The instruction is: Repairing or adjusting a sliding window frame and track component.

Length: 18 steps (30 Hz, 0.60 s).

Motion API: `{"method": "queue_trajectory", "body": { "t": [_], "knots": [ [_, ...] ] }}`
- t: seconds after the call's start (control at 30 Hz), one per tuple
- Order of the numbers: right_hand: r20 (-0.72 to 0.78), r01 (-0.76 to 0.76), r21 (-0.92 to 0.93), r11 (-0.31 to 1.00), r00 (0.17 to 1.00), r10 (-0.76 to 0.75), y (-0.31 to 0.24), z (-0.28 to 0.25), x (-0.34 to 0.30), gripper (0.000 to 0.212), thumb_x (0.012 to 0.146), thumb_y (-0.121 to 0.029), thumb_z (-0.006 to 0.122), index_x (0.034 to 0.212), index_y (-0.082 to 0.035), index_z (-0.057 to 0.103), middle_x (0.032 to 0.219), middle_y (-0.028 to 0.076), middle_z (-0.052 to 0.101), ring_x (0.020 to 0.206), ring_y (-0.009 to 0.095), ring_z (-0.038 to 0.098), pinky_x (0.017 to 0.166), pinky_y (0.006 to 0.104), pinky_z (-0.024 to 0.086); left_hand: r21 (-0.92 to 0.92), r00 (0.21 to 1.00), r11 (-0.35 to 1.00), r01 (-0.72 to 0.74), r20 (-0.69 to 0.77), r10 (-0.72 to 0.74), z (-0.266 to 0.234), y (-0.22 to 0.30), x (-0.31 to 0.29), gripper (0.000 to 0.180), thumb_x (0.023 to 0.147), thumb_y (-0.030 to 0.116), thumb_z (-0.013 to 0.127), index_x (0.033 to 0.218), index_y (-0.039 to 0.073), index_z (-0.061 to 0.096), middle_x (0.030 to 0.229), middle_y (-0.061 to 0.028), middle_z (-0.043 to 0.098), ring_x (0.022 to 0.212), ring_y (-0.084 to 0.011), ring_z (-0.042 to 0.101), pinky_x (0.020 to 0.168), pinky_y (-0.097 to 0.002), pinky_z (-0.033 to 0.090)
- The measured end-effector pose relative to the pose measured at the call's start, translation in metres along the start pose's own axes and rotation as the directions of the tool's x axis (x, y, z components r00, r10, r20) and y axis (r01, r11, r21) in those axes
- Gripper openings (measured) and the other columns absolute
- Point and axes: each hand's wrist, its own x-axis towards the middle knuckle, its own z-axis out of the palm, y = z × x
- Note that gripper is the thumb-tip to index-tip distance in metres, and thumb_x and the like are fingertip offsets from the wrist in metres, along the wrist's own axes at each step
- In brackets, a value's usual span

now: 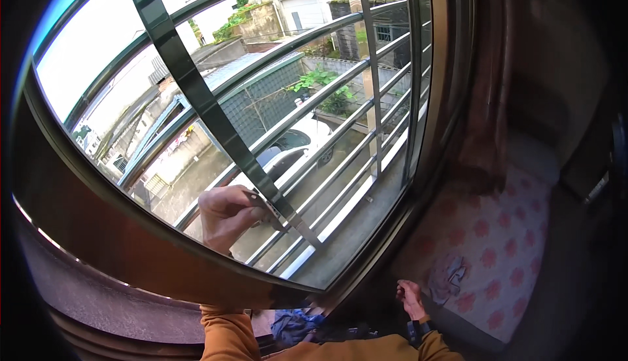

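Observation:
My left hand (226, 218) is beyond the brown window frame (196, 253), whose lower rail hides my wrist. Its thumb and fingers pinch a small flat metal piece (265, 209) with a hole in it, beside the lower end of a dark slanting upright bar (196, 86). Whether that piece is fixed to the bar, I cannot tell. My right hand (411, 299) is low on the right, fingers curled in, and nothing shows in it. It touches nothing visible and is close to the bed's edge.
Shiny metal rails (327, 102) cross the window above a grey sill (366, 214). A white car (304, 135) is parked outside. At right, a crumpled cloth (448, 276) lies on a floral bed (484, 256), under a hanging curtain (487, 125). Dark blue fabric (294, 327) lies below.

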Motion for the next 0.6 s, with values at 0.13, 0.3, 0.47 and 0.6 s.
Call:
{"method": "queue_trajectory", "body": {
  "t": [0.13,0.3,0.47,0.6],
  "knots": [
    [-0.002,0.015,-0.001,1.000,1.000,-0.015,-0.001,0.005,-0.001,0.007,0.085,-0.015,0.064,0.088,-0.009,0.063,0.069,-0.002,0.059,0.055,0.007,0.055,0.049,0.0218,0.047,0.036,0.993,0.997,-0.064,0.106,0.060,-0.010,0.003,-0.006,0.013,0.075,-0.013,0.065,0.076,-0.002,0.060,0.083,-0.0199,0.067,0.073,-0.0237,0.068,0.061,-0.0310,0.055],
    [0.023,0.022,0.009,1.000,0.999,-0.022,0.002,0.003,0.004,0.006,0.085,-0.014,0.064,0.087,-0.009,0.063,0.069,-0.002,0.059,0.056,0.007,0.055,0.050,0.0220,0.048,0.010,0.996,0.997,-0.073,0.059,0.072,0.011,0.005,0.006,0.012,0.074,-0.009,0.068,0.074,0.001,0.060,0.083,-0.0190,0.068,0.075,-0.0224,0.067,0.062,-0.0290,0.053],
    [-0.015,0.003,0.005,1.000,1.000,-0.003,0.004,0.002,0.001,0.005,0.084,-0.015,0.064,0.086,-0.010,0.064,0.069,-0.002,0.058,0.056,0.006,0.055,0.050,0.0218,0.048,0.144,0.997,0.988,-0.061,0.063,0.052,0.012,-0.004,0.013,0.015,0.072,-0.007,0.074,0.075,-0.003,0.059,0.082,-0.0170,0.068,0.074,-0.0207,0.067,0.062,-0.0277,0.052],
    [0.004,0.003,0.020,1.000,1.000,-0.003,0.005,0.002,0.004,0.006,0.084,-0.015,0.064,0.087,-0.009,0.064,0.069,-0.002,0.059,0.056,0.007,0.055,0.049,0.0218,0.047,0.291,0.985,0.945,-0.150,0.120,0.120,0.004,-0.003,0.012,0.018,0.070,-0.008,0.074,0.072,-0.002,0.057,0.080,-0.0181,0.068,0.075,-0.0222,0.067,0.062,-0.0285,0.053]
  ]
}}
